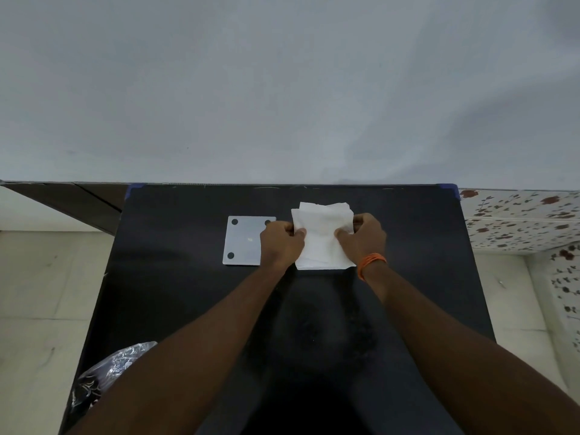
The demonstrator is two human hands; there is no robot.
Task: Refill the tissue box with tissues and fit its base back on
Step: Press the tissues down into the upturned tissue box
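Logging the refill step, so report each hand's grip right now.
Left hand: closed on the left edge of the white stack of paper tissues.
Right hand: closed on its right edge.

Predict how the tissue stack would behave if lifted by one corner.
The tissues would probably flop and fan apart: the top sheets already look rumpled and uneven. They are likely light. Both the left hand and right hand grip the sides, suggesting the stack needs support.

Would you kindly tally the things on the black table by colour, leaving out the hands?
White: 1, the tissue stack
Pale grey: 1, the base plate
Clear, crinkled: 1, the plastic wrap at the table's near left edge
Total: 3
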